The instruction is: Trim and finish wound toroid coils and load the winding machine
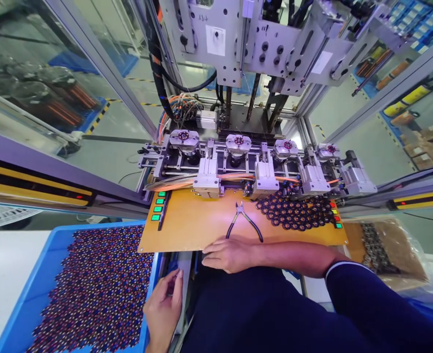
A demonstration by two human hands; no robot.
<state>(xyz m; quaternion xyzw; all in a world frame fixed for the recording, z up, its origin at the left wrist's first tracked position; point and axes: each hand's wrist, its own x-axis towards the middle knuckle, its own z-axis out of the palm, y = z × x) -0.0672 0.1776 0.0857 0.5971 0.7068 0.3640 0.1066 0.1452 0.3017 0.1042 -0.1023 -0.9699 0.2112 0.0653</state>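
Note:
My left hand (163,306) is low in the view, beside the right rim of a blue tray (60,240). Its thumb and fingertips are drawn together; whether anything small sits between them is hidden. Flat along the front edge of the yellow-brown board (190,220) rests my right hand (231,255), fingers stretched out to the left and holding nothing. Just beyond it lie diagonal cutters (240,210) with dark handles, jaws pointing away from me. Several dark round ring parts (293,213) are spread at the board's right. Small dark parts (102,289) cover much of the tray.
Behind the board stands a machine with several round fixtures (238,142), each bearing a small part. Green buttons (157,209) and a dark pen-like stick (163,212) are at the board's left. A plastic-lined box (393,245) of metal parts sits right. Yellow light-curtain bars (36,184) flank the station.

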